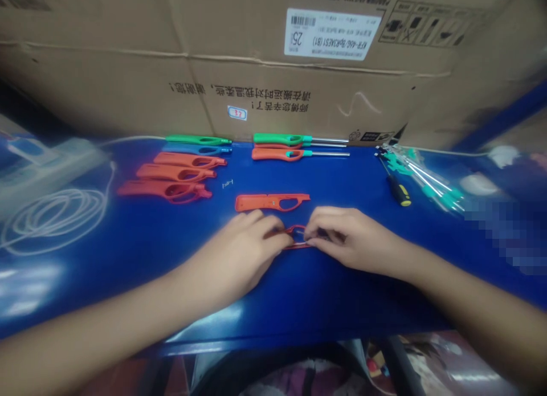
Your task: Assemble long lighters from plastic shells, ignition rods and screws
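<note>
My left hand [243, 245] and my right hand [342, 236] meet at the middle of the blue table [149, 242]. Both have their fingers closed on an orange lighter shell half [297, 236] that lies on the table; most of it is hidden under the fingers. Just beyond the hands lies another orange shell half [271, 201], flat and untouched. A small metal part [227, 184] lies further back to the left.
Orange shell halves [171, 174] and a green one [196, 139] lie at the back left. Two assembled lighters [294, 146] with metal tubes lie at the back middle. A screwdriver [397, 190] and bagged tubes [427, 179] are right; a white cable coil [51, 219] left. A cardboard box [256, 60] stands behind.
</note>
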Tool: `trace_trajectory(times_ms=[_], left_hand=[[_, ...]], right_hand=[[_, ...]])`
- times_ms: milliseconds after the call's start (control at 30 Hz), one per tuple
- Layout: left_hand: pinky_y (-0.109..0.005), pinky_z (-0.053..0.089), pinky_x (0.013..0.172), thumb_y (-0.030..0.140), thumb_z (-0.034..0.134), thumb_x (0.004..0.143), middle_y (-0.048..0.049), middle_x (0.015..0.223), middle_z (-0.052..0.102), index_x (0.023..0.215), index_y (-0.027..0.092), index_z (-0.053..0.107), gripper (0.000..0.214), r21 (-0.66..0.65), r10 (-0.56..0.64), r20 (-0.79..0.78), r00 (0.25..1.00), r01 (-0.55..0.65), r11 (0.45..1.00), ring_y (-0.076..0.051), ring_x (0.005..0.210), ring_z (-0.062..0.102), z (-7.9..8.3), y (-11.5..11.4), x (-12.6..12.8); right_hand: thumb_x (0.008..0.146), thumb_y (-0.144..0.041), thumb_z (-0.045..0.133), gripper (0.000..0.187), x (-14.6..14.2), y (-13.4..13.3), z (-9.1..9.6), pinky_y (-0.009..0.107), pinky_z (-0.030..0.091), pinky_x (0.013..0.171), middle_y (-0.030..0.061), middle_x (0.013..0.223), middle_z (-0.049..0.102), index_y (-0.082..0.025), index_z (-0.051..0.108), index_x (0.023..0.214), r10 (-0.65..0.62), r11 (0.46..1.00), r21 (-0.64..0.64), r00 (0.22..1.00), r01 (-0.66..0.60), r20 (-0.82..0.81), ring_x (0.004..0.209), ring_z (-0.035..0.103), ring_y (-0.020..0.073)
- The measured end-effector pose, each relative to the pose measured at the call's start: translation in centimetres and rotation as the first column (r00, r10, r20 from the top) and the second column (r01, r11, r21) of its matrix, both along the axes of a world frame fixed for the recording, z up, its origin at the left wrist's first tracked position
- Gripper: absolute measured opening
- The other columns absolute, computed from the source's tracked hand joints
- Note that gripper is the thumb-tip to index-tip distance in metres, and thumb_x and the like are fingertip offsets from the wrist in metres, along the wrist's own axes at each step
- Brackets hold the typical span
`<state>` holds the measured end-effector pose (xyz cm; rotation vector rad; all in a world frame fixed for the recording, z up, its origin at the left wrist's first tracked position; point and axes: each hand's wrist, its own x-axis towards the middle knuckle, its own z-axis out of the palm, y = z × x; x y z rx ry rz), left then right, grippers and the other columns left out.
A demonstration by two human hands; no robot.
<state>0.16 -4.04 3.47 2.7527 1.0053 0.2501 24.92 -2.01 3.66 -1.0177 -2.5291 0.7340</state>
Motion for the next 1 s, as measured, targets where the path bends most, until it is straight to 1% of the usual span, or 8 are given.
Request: trace_trajectory(times_ms=[100, 200, 400, 500, 700, 833, 1000], left_hand=[[-0.044, 0.049, 0.092, 0.021, 0.046, 0.102, -0.0072, 0.115, 0.064, 0.121, 0.024, 0.066, 0.027, -0.004, 0.002, 0.007, 1.0, -0.002, 1.0, -0.026, 0.107, 0.056, 0.0, 0.0, 0.1], [-0.044, 0.048, 0.092, 0.02, 0.047, 0.102, -0.007, 0.113, 0.064, 0.12, 0.023, 0.066, 0.027, -0.005, 0.003, 0.007, 1.0, -0.003, 1.0, -0.026, 0.106, 0.055, 0.0, -0.1, 0.1], [-0.044, 0.048, 0.09, 0.016, 0.047, 0.101, -0.0079, 0.113, 0.063, 0.117, 0.021, 0.067, 0.026, -0.017, 0.014, 0.002, 1.0, -0.014, 1.0, -0.026, 0.104, 0.054, 0.0, -0.1, 0.2], [-0.044, 0.049, 0.091, 0.015, 0.047, 0.1, -0.0088, 0.114, 0.063, 0.12, 0.02, 0.066, 0.027, -0.018, 0.013, 0.014, 1.0, -0.012, 1.0, -0.026, 0.105, 0.054, 0.0, -0.2, 0.2], [-0.045, 0.048, 0.095, 0.013, 0.045, 0.1, -0.0082, 0.12, 0.063, 0.123, 0.022, 0.064, 0.031, -0.062, 0.029, 0.087, 0.996, -0.023, 0.998, -0.027, 0.11, 0.052, -0.3, -0.3, 0.5], [-0.045, 0.047, 0.098, 0.013, 0.045, 0.1, -0.0079, 0.121, 0.062, 0.118, 0.021, 0.065, 0.028, -0.122, 0.066, 0.154, 0.986, -0.047, 0.991, -0.026, 0.112, 0.052, -0.7, -0.4, 0.6], [-0.046, 0.045, 0.098, 0.012, 0.044, 0.1, -0.0076, 0.122, 0.061, 0.114, 0.02, 0.063, 0.025, -0.165, 0.103, 0.186, 0.977, -0.073, 0.984, -0.025, 0.112, 0.052, -0.8, -0.5, 0.7]], right_hand=[[0.094, -0.013, 0.058, 0.013, -0.1, -0.2, -0.4, 0.025, 0.041, 0.07, 0.0026, 0.097, 0.066, -0.019, 0.068, 0.098, 0.011, 1.0, -0.003, 1.0, -0.011, 0.007, 0.078, 0.057, 0.0121], [0.095, -0.013, 0.055, 0.013, -0.1, -0.4, -0.6, 0.026, 0.042, 0.075, 0.003, 0.099, 0.066, -0.019, 0.066, 0.098, 0.004, 1.0, -0.006, 1.0, -0.004, 0.022, 0.085, 0.059, 0.0139], [0.094, -0.015, 0.057, 0.01, -0.2, -0.6, -0.2, 0.025, 0.039, 0.066, 0.0014, 0.096, 0.066, -0.02, 0.065, 0.094, -0.033, 0.999, -0.004, 0.998, 0.033, 0.062, 0.07, 0.054, 0.0111], [0.093, -0.014, 0.057, 0.011, -0.2, -0.6, -0.1, 0.025, 0.038, 0.064, 0.0012, 0.095, 0.066, -0.02, 0.066, 0.093, -0.04, 0.999, 0.004, 0.998, 0.04, 0.055, 0.067, 0.053, 0.0107], [0.094, -0.016, 0.055, 0.012, -0.5, -0.8, -0.3, 0.025, 0.04, 0.067, 0.002, 0.098, 0.067, -0.021, 0.066, 0.098, -0.037, 0.999, -0.011, 0.999, 0.037, 0.032, 0.073, 0.055, 0.0116], [0.095, -0.019, 0.056, 0.009, -0.7, -0.9, -0.3, 0.026, 0.041, 0.07, 0.0025, 0.1, 0.066, -0.02, 0.064, 0.097, -0.044, 0.999, -0.029, 0.997, 0.046, 0.058, 0.08, 0.058, 0.0134], [0.096, -0.018, 0.055, 0.008, -0.6, -1.1, -0.3, 0.027, 0.042, 0.072, 0.0036, 0.102, 0.066, -0.02, 0.063, 0.098, -0.043, 0.999, -0.022, 0.996, 0.045, 0.077, 0.084, 0.059, 0.0151]])
